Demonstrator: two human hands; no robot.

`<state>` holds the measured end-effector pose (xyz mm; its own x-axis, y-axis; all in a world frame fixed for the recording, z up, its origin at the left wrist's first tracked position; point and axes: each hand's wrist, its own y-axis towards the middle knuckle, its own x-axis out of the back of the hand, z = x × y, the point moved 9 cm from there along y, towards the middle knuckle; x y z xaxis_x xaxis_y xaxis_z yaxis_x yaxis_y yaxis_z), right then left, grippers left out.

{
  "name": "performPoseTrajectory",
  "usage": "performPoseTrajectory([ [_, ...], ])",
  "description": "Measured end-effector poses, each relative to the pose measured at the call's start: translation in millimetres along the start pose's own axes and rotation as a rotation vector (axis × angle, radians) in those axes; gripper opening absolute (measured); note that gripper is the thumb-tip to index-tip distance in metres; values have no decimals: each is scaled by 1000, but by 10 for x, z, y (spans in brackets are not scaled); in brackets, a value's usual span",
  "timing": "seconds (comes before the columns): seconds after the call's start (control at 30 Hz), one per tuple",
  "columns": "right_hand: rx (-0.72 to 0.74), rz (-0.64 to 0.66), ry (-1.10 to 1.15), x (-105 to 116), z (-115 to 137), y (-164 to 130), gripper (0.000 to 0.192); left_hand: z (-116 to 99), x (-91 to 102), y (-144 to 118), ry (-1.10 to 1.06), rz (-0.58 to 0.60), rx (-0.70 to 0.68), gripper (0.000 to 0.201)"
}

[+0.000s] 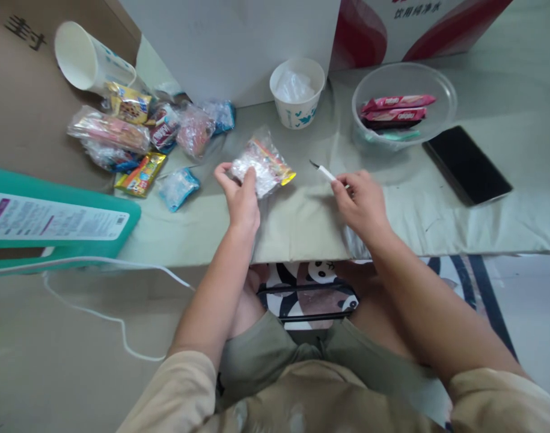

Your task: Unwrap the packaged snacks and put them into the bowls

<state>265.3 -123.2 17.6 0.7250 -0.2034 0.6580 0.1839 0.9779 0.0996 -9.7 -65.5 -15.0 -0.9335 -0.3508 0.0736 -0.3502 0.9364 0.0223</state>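
Note:
In the head view my left hand (242,201) is closed on a clear plastic snack packet (266,163) with an orange and yellow strip, its thumb pressed on the shiny wrapping. To the right, my right hand (362,201) grips a small craft knife (325,172) with a white handle. The thin dark blade points up and left toward the packet, apart from it. A small blue-and-clear packet (179,189) lies left of my left hand. Beyond the two hands stands a paper cup (298,99) with crumpled clear plastic in it.
Several wrapped snacks (107,135) are heaped at the left beside a tipped paper cup (79,57). A clear round tub (405,141) holding pink packets stands at the right, near a black phone (467,163). Boxes (238,48) line the back; a green container (125,213) is at left.

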Motion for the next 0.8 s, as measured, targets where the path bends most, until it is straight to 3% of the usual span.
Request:
performPoseTrajectory([
  [0.1, -9, -36, -234, 89, -183, 153, 27, -33, -51, -158, 161, 123, 0, 28],
  [0.2, -67, -68, -379, 186, -295, 227, 27, -250, 6, -271, 355, 158, -191, 29],
  [0.3, -20, -156, -377, 238, -199, 199, 31, -419, -78, -376, 423, 265, -377, 38],
  [0.37, 102, -120, -270, 117, -46, 154, 36, -433, -190, -420, 483, 344, -408, 45],
  [0.5, 270, 49, -71, -231, 188, 70, 47, -322, -216, -341, 408, 314, -188, 10],
  [0.67, 311, 148, 36, -398, 281, 96, 62, -33, -184, -294, 10, 314, 236, 15],
  [0.73, 300, 134, 32, -372, 284, 125, 57, 33, -162, -272, -30, 306, 278, 18],
  [0.8, 283, 83, 49, -283, 267, 146, 43, 47, -98, -201, 2, 269, 217, 26],
])
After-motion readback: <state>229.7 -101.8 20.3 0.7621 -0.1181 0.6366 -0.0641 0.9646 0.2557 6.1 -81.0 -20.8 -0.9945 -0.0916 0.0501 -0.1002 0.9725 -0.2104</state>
